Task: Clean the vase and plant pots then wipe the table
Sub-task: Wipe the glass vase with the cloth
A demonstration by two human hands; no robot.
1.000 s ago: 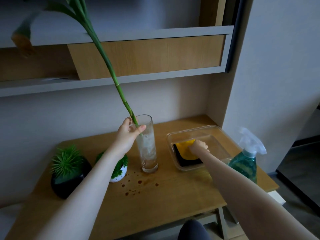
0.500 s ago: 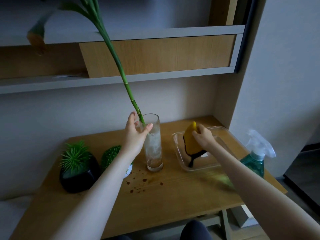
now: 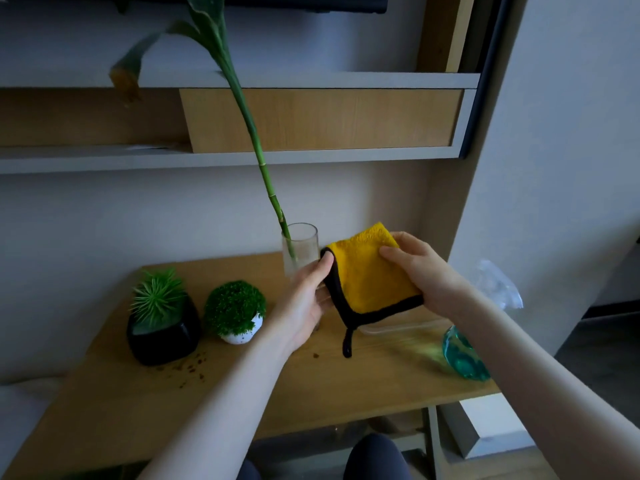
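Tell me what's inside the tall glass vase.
A long green stem stands in the glass vase, leaning left out over the rim. The left hand and yellow cloth cover the lower part, so any water is hidden.

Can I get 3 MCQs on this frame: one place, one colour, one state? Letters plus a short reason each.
1. Where does the white pot stand?
A. between the black pot and the glass vase
B. on the shelf
C. right of the spray bottle

2. What colour is the cloth's face?
A. blue
B. yellow
C. white

3. What are the hands doing?
A. both hang idle
B. left holds the spray bottle
C. both hold the cloth

Answers:
1 A: the white pot sits on the table, right of the black pot and left of the glass vase.
2 B: the cloth is yellow with a black border.
3 C: the left hand grips its left edge and the right hand pinches its right side, while the spray bottle stands untouched.
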